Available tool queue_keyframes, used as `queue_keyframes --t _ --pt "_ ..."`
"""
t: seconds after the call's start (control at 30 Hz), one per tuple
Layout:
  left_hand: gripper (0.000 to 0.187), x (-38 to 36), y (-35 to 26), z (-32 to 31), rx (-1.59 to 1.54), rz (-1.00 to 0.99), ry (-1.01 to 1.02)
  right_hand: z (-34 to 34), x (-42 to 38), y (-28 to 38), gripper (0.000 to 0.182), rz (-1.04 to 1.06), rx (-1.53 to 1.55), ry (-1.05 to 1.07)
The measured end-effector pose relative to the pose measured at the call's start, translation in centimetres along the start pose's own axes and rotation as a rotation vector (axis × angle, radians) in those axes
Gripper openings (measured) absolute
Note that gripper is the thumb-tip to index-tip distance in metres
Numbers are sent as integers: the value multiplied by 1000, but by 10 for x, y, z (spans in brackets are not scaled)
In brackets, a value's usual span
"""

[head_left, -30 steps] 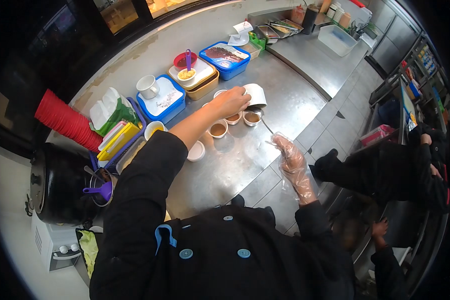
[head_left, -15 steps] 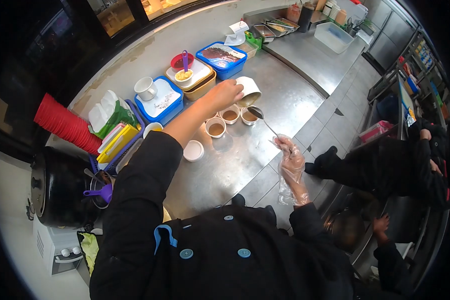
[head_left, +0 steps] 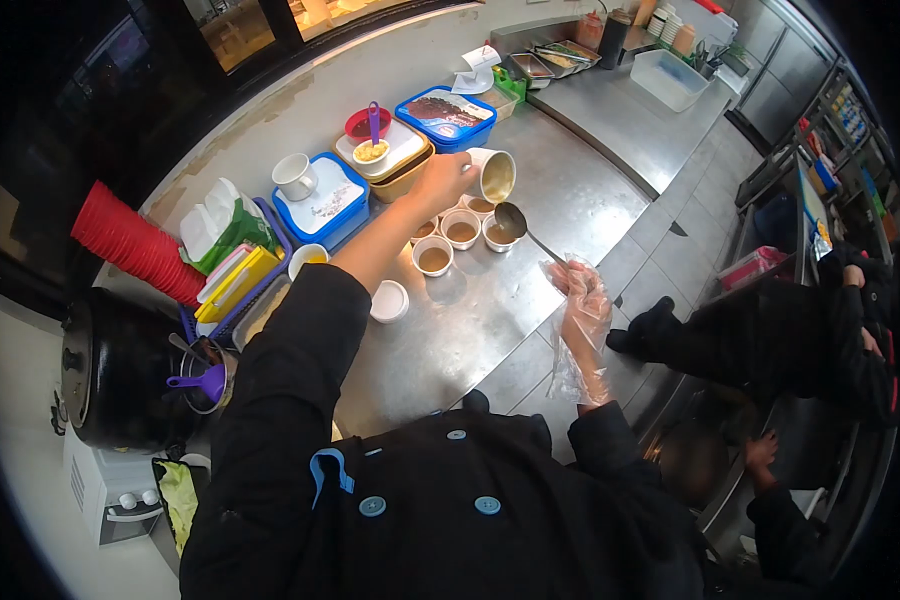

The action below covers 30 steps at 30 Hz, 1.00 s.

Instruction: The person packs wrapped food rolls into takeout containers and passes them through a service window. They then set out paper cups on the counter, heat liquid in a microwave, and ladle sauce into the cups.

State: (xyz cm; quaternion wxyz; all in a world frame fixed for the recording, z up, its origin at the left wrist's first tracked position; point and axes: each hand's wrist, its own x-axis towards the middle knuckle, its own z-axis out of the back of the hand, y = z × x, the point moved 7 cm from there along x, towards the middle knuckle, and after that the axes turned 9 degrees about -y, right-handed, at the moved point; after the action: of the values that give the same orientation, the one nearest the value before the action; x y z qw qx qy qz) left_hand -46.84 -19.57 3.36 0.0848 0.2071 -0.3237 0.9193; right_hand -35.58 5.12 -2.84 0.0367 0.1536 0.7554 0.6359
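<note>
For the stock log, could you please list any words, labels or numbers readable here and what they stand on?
None can be read.
Blue-lidded tub with brown picture label: print too blurred.
White paper slip: markings too small.
Packets on the wire rack: too small.
White cup in the left hand: no text visible.

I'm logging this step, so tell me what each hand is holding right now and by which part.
The left hand grips a tilted white cup around its side. The gloved right hand holds a spoon by the end of its handle.
</note>
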Motion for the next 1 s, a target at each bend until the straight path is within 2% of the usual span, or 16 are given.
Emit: queue_keyframes --t 0.03,0.07,0.13,0.17,0.23,0.27,0.3,0.4,0.47,0.6,0.73,1.0 --pt "28 -1 8 0 -29 82 -27 1 0 2 27 18 -11 6" --pt "28 -1 12 -2 -30 82 -28 1 1 3 27 19 -12 6" --pt "27 -1 13 -9 16 -17 35 -2 4 16 19 202 2 109" --pt "27 -1 10 -10 14 -19 38 -1 12 16 19 201 1 104" --pt "25 -4 -8 -14 -20 -173 100 -26 14 41 26 776 -517 327" --pt "22 -7 -18 -15 -31 -268 90 -34 12 51 44 930 -500 391" --pt "22 -8 -21 -17 -31 -270 90 -35 14 57 44 931 -500 390" --pt "19 -15 -37 -18 35 -483 86 -46 13 62 53 920 -595 522" --pt "19 -17 -37 -17 57 -495 81 -38 12 62 59 901 -567 541" --pt "19 -21 -36 -20 82 -502 78 -26 12 53 61 929 -548 602" --pt "18 -22 -43 -31 98 -533 89 -23 20 55 58 865 -440 458" --pt "18 -22 -37 -31 140 -522 107 -12 8 42 57 801 -483 504"
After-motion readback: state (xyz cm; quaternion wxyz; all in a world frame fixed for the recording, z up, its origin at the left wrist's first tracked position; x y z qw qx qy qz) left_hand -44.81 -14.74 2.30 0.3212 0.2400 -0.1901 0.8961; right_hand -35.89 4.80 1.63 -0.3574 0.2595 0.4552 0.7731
